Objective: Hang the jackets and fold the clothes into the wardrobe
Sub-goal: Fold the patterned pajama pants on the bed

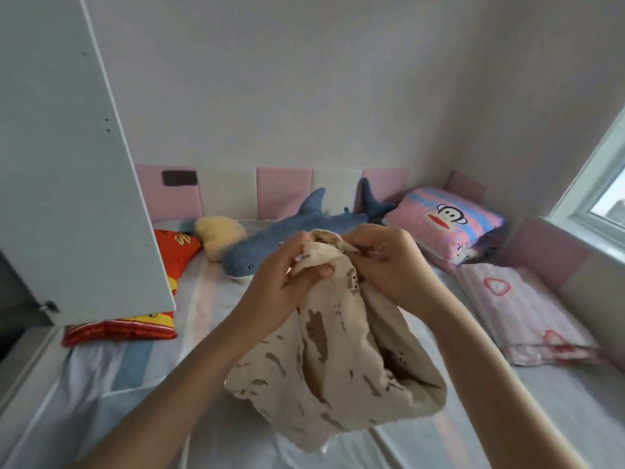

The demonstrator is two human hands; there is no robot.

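holding: the left hand (287, 282) and the right hand (389, 265) are close together, each pinching the bunched top edge of a beige printed garment (331, 374), which hangs below them over the bed (135, 384).
progress: judged early for this piece; it is neither folded nor laid flat, and it is not in the wardrobe.
left to do: likely smoothing it, folding it and carrying it to the wardrobe; no jacket, hanger or folded pile shows.
near count: two hands, one garment.
left of the hands: one white wardrobe door (67, 164), swung open, its shelves out of view; a red cushion (135, 326) shows past the door's edge, and i cannot tell whether it is one or two.
beyond the hands: one blue shark plush (291, 238), with one yellow plush (220, 236) just beside its head.
right of the hands: two pillows, a strawberry-print pillow (527, 316) nearer and a monkey pillow (446, 225) farther.
far right: one window (602, 184).
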